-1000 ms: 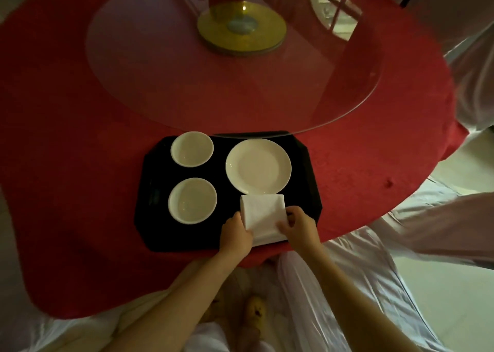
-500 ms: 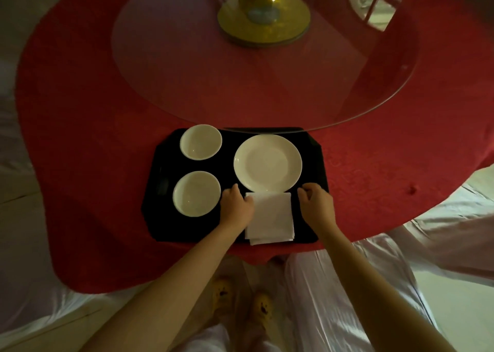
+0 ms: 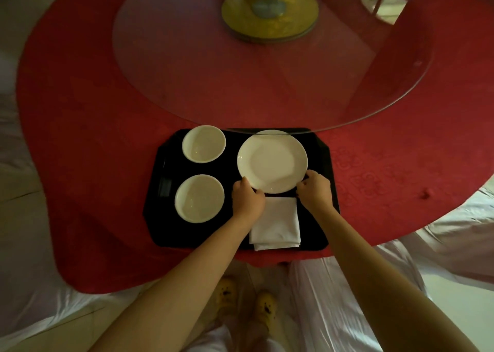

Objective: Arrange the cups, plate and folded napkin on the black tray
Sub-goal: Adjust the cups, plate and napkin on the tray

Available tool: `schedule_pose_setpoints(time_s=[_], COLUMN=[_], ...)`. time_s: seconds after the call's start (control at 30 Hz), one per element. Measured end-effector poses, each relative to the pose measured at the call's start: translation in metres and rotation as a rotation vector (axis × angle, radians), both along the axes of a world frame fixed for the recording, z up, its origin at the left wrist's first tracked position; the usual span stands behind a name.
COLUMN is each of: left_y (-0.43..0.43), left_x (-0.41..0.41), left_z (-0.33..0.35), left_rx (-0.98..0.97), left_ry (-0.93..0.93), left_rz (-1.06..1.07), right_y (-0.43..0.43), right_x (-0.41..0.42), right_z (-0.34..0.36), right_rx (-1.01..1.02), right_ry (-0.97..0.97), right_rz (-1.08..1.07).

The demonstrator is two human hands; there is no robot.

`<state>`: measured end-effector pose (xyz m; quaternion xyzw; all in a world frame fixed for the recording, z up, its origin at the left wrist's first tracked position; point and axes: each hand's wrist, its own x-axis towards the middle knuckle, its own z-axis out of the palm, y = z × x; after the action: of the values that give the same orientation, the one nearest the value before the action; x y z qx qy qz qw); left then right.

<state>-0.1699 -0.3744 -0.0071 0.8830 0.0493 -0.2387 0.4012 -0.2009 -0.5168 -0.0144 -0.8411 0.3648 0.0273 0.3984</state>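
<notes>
Two hands at the round white ceramic plate (image 3: 272, 161): your left hand (image 3: 248, 199) pinches its near-left rim, your right hand (image 3: 315, 190) its near-right rim. Plate sits far right on the black octagonal plastic tray (image 3: 324, 164). Two round white cups (image 3: 203, 143) (image 3: 199, 198) stand left; the folded white cloth napkin (image 3: 278, 224) lies just below the plate.

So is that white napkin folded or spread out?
Folded: the napkin lies as a compact square on the black tray, layered edges showing along its near side.
</notes>
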Motion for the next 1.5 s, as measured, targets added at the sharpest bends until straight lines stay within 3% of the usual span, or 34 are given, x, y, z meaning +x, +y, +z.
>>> schedule_pose_setpoints(time_s=[0.23,0.4,0.5,0.63,0.93,1.5], left_y=[0.009,0.036,0.041,0.043,0.051,0.052], left_x=[-0.009,-0.071,-0.093,-0.093,-0.076,-0.083], left_z=[0.002,0.001,-0.008,-0.015,-0.023,-0.024], left_rx=[-0.005,-0.009,0.108,0.125,0.1,0.166], left_ry=[0.007,-0.067,-0.14,-0.27,-0.304,-0.461], left_rz=[-0.073,-0.259,-0.371,-0.397,-0.428,-0.46], right_y=[0.0,0.011,0.021,0.026,0.032,0.037], right_x=[-0.015,-0.069,-0.085,-0.089,-0.089,-0.098], right_z=[0.015,0.013,0.007,0.003,-0.005,-0.007], right_rx=[-0.032,-0.073,-0.017,0.019,0.005,-0.112], right_ry=[-0.04,0.116,0.151,0.113,-0.005,0.034], right_rz=[0.164,0.287,0.323,0.279,0.165,0.213])
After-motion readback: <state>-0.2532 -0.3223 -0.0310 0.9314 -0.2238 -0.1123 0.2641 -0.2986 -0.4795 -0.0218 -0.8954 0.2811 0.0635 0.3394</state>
